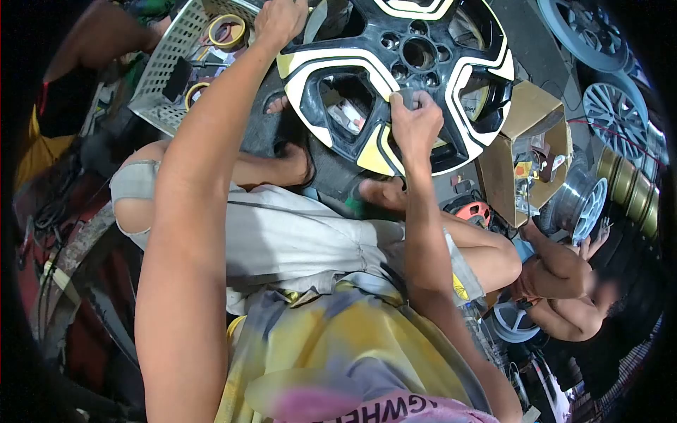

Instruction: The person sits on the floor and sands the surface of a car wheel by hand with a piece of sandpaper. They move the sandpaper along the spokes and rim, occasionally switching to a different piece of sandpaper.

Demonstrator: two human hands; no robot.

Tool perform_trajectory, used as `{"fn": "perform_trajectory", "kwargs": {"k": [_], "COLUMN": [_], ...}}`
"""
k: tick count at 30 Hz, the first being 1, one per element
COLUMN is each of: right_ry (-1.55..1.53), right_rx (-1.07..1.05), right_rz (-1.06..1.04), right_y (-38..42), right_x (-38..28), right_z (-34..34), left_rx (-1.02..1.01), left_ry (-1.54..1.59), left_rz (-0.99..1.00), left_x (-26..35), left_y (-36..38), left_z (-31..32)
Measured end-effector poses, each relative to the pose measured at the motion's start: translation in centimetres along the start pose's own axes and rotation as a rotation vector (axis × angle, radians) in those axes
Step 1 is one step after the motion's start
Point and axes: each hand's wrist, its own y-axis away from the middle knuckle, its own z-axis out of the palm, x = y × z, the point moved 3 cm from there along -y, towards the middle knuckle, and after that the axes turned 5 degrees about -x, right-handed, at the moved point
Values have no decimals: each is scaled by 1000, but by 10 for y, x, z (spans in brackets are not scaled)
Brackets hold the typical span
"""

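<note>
A black alloy wheel (420, 53) with white and yellow faces on its spokes lies tilted in front of my knees. At its upper left edge, my left hand (281, 22) is curled on the rim; its fingertips are partly hidden by the frame's top. My right hand (417, 127) is closed on a small dark grey piece of what looks like sandpaper (405, 99), pressed against a spoke below the hub. The piece is mostly covered by my fingers.
A white plastic basket (151, 88) with yellow tape rolls (227, 32) stands left. To the right are a cardboard box (502, 158) of small items, a red reel (472, 213) and several other wheels (615, 116). Another person (564, 282) sits at lower right.
</note>
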Motion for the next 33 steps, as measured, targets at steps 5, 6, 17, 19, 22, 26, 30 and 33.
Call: {"fn": "perform_trajectory", "kwargs": {"k": [5,6,17,19,22,26,30,33], "right_ry": [24,35,74,156,34,-284,-4,-47], "right_rx": [-37,-39,-149,-193,-134,-77,41,89], "right_rz": [-8,-14,-87,-312,-349,-65,-98,16], "right_y": [6,3,-25,-41,-40,-12,44,78], "right_x": [1,2,-9,-29,-40,3,60,100], "right_z": [-4,-4,-4,-2,-13,-54,-92,-94], "left_rx": [-38,-54,-64,-72,-44,-76,-323,-488], "left_ry": [188,198,233,232,201,192,-7,-382], "left_rz": [-268,-233,-318,-295,-291,-345,-193,40], "left_x": [14,12,18,15,12,15,-18,-7], "left_y": [3,2,6,5,1,-1,-29,-46], "left_z": [-20,-18,-28,-23,-16,-19,-7,-46]}}
